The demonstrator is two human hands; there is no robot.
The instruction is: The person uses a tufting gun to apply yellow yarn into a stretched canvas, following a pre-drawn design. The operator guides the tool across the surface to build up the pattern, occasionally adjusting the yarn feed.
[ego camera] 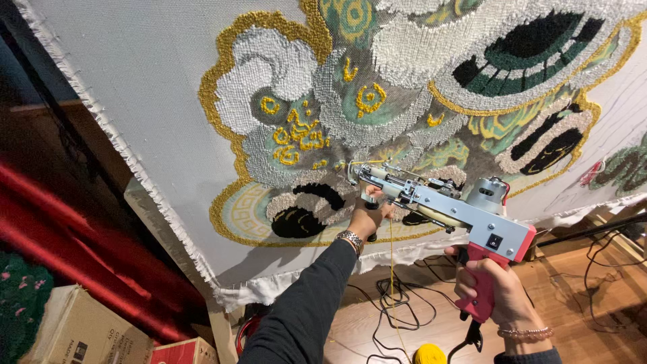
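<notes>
Your tufting gun [438, 205] points its needle into the stretched cloth [148, 87], just beside the grey patch of the tufted design, so yarn [390, 256] feeds up from the yellow ball [429, 354] below. Your right hand [488, 290] is closed around the pink grip, wrist cocked upward. Your left hand [369, 214] clasps the front handle, arm extended.

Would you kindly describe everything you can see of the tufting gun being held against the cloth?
The tufting gun has a silver metal body, a grey round motor at the back and a pink-red handle with a black switch. It lies tilted, with its needle end up and left, touching the stretched cloth at the edge of the yarn picture. The right hand grips the pink handle; the left hand holds a dark front grip beneath the nose. A yellow yarn runs down from it, and a black cord hangs below the handle.
</notes>
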